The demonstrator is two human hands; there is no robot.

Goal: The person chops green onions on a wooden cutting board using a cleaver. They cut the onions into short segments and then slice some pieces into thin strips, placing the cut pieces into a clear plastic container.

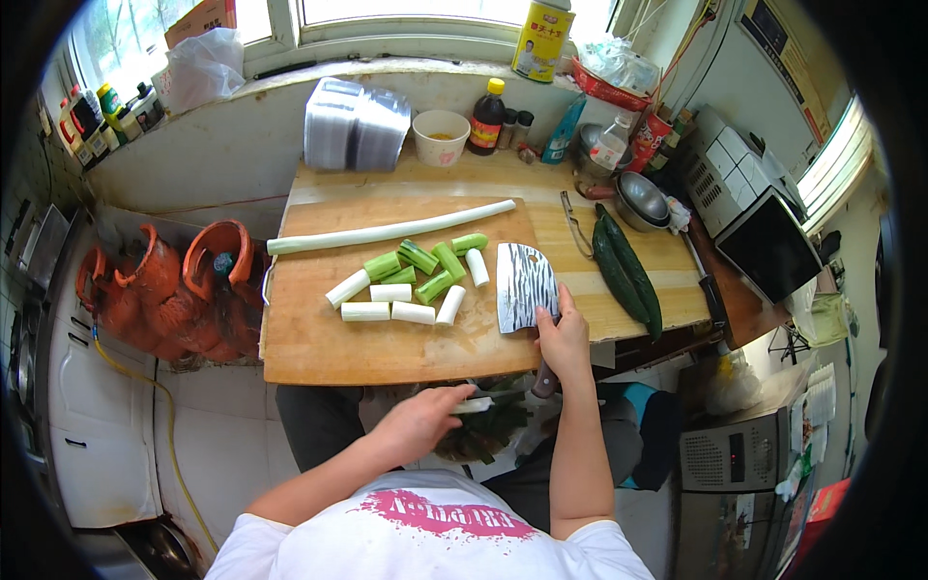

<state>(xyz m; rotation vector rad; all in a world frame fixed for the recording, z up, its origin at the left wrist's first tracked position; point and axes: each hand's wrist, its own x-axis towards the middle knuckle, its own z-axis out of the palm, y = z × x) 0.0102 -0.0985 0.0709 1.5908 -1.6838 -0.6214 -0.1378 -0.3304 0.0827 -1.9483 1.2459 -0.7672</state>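
My right hand (564, 341) grips the dark handle of a cleaver (520, 286), whose patterned blade lies over the right side of a wooden cutting board (406, 355). Below the board's front edge, my left hand (424, 422) has a short white piece of scallion stalk (475, 405) at its fingertips. That piece is over a bag-lined container (482, 438) with green leaves in it. Several cut scallion sections (413, 312), white and green, are grouped mid-board. Behind them a long, whole white scallion stalk (391, 230) lies across the board.
Two cucumbers (625, 268) and a peeler (576, 226) lie right of the board. Farther back are stacked plastic containers (357, 125), a paper bowl (440, 138), a sauce bottle (487, 119) and metal bowls (641, 199). Orange gas cylinders (156, 304) stand at left.
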